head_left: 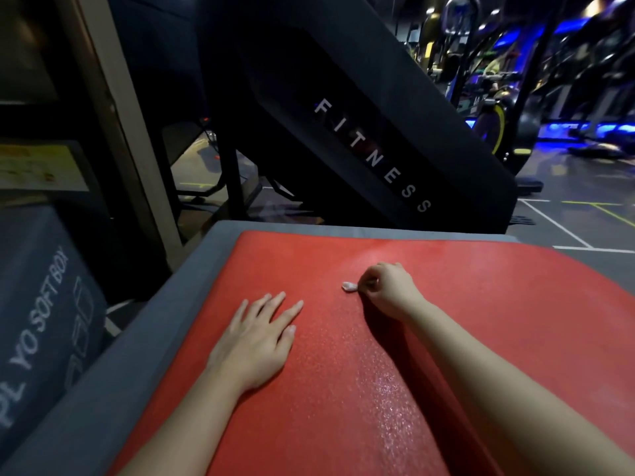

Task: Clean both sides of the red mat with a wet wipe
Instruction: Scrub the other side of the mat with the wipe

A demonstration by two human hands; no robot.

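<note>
Red mat (319, 262) lies flat on top of a grey padded block (161, 324), w/ grey border showing along the far edge and the left side. Both forearms are in from the bottom of the view, bare, over the mat.

Left hand (256, 341): palm down on the mat, fingers straight and fanned out, holding nothing, just resting flat on the red surface, left of centre.

Right hand (388, 290): further out on the mat, right of centre, fingers curled in. It's pinching a small white wad, the wet wipe (349, 287), betw. thumb and fingertips. The wipe is bunched up tiny, poking out to the left of the hand and touching the mat. Hands are apart, w/ bare red mat betw. them.

A shiny, speckled wet streak (395, 403) runs down the mat beside the right forearm, glinting in the light. The rest of the red surface looks matte.

Surroundings: a 2nd grey soft box (44, 321) sits lower at left, w/ white lettering reading "SOFT BOX". Just beyond the mat's far edge is a big black slanted machine (343, 97) marked "FITNESS". At right, grey floor w/ white lines (556, 228), and further back dim gym equipment under blue lights (584, 128), too blurry to make out in detail.
</note>
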